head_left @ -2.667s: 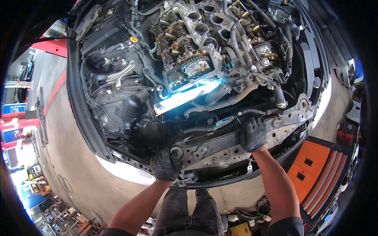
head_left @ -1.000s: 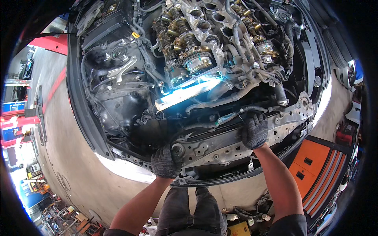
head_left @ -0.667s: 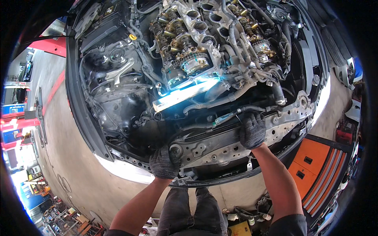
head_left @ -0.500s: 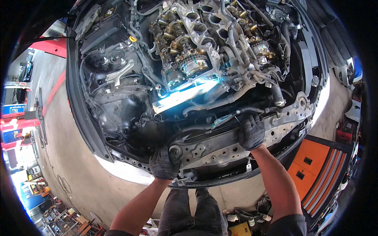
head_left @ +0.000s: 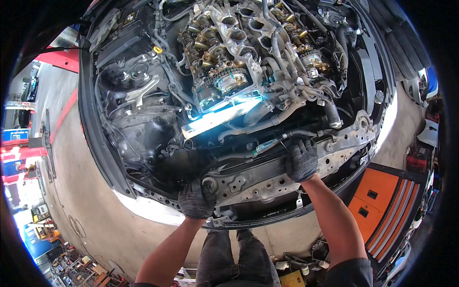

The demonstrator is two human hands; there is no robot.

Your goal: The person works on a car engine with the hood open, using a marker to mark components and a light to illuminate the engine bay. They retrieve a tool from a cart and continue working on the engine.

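A pale metal radiator support (head_left: 256, 189) runs across the front of an open engine bay. My left hand (head_left: 196, 200), in a dark grey knit glove, grips its left end beside a round mount; the fingertips dip into shadow. Farther right, my right hand (head_left: 302, 160), gloved the same way, is wrapped over the support's rear edge, fingers pointing into the bay. Just behind the right hand lies a hose (head_left: 267, 145) with a pale blue-green section. Beyond that, a lit work light bar (head_left: 222, 117) rests slantwise before the opened engine (head_left: 224, 52), whose camshafts and chain sprockets are exposed.
An orange tool cabinet (head_left: 373, 191) stands right of the car. Tyres (head_left: 404, 52) are stacked at the far right. Red lift parts (head_left: 60, 60) are at the left. Loose parts and tools (head_left: 79, 268) litter the lower left floor, and a yellow box (head_left: 292, 279) sits near my feet.
The whole view has shifted slightly, so the car sits a little farther left and up. Both hands keep their places on the radiator support.
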